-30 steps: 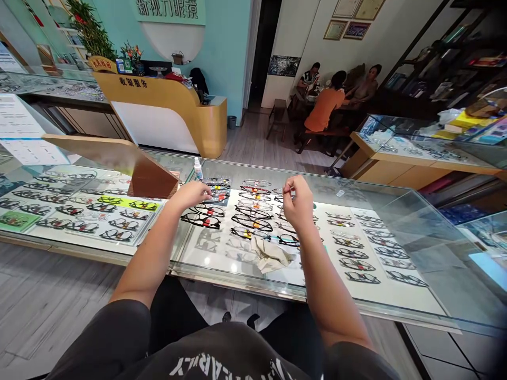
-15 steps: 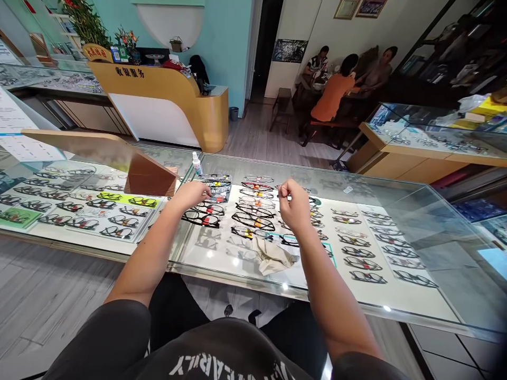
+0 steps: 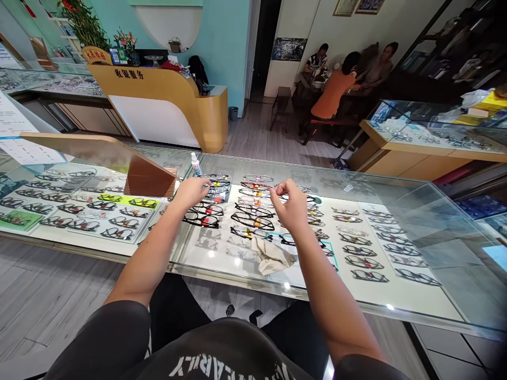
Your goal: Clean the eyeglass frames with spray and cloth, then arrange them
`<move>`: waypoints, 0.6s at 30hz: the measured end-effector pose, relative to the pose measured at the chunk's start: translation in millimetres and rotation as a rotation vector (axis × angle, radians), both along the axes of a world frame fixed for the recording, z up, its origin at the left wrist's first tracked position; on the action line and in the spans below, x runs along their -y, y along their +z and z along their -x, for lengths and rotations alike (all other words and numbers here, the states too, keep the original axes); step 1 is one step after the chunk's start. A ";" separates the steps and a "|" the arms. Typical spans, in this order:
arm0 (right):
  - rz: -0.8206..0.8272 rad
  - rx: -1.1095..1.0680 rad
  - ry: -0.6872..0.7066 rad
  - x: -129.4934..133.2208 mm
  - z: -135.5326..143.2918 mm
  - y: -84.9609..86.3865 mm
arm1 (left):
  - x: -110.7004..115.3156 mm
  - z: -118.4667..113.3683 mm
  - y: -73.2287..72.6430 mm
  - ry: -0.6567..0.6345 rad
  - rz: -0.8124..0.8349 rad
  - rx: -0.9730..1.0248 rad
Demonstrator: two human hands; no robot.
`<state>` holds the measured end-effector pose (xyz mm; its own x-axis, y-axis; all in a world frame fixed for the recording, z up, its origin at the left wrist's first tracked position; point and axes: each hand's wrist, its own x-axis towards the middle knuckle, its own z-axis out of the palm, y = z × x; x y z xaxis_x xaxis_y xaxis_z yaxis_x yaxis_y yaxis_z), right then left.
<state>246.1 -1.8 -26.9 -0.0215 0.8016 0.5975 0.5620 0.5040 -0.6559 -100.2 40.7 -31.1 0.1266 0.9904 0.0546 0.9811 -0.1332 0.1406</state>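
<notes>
The step in hand seems to be fingertip work over eyeglasses laid out on a long glass-topped white display table [image 3: 222,266], which runs across the middle of the frame. The pairs nearest the hands sit in columns near the centre, and a bare left hand [image 3: 193,191] and a bare right hand [image 3: 292,206] reach over them.

The left hand is left of centre, beside a column of dark-framed glasses with coloured tags [image 3: 203,219]; its fingertips curl near the upper pairs, and whether its grip pinches one I cannot tell. The right hand is raised right of centre, thumb and forefinger curved into a ring with their tips close together. Those tips look near the end of a red-rimmed pair of glasses [image 3: 255,186]; whether they touch it or pinch something thin is too small to tell.

A crumpled cream cloth [image 3: 273,256] lies below the right hand at lower centre, out of either grip, and a small white spray bottle [image 3: 196,164] stands just above the left hand.

As I judge it, the next move calls for a light, precise pinch on one thin frame, with wrists kept clear of the closely spaced neighbouring pairs.
</notes>
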 end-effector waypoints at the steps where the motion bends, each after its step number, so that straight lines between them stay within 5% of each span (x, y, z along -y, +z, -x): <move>1: -0.006 0.003 0.002 -0.2 0.6 -0.6 | -2.0 -1.0 -2.1 0.001 -0.009 0.001; 9: -0.040 0.015 0.007 -0.7 2.2 -2.2 | -16.3 -1.4 -18.6 -0.021 0.014 0.002; 18: -0.021 0.013 0.004 0.1 2.7 -0.3 | -14.9 -0.5 -18.3 -0.063 -0.063 0.075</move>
<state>243.4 -1.9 -27.2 -0.0329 0.7888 0.6138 0.5683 0.5199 -0.6377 -99.7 55.6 -49.4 0.1820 0.9750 0.1279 0.9575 -0.2053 0.2027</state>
